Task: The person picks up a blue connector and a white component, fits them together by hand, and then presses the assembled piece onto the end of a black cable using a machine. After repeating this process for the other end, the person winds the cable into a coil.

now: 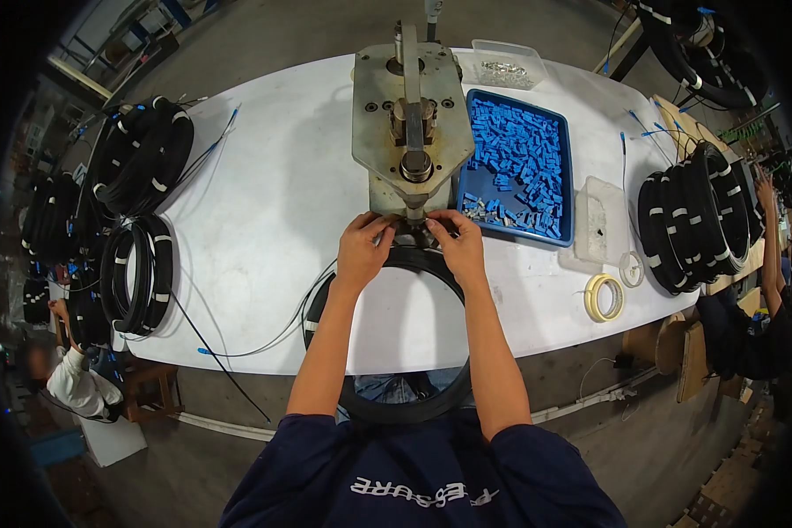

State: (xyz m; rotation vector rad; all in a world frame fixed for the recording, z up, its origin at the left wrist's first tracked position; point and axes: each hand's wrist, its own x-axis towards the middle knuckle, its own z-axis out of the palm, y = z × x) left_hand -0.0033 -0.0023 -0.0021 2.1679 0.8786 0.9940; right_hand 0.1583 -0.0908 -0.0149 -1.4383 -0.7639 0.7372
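Observation:
A metal bench press [414, 123] stands at the back of the white table, its narrow tip pointing down toward me. Just left of that tip, my left hand [365, 251] is closed in a pinch. My right hand [460, 248] pinches on the other side, its fingertips touching the area under the tip. Whatever small piece lies between the fingers is hidden. Below both hands a coil of black cable [405, 410] hangs partly over the table's front edge, lying between my forearms. A thin lead with a blue connector [204, 351] trails from it to the left.
A blue tray [569, 176] of small blue connectors sits right of the press. Beyond are a clear box [509, 66] of metal parts, a white container [600, 224] and a tape roll [604, 297]. Cable coils [691, 220] stand at both table ends. Other people work at either side.

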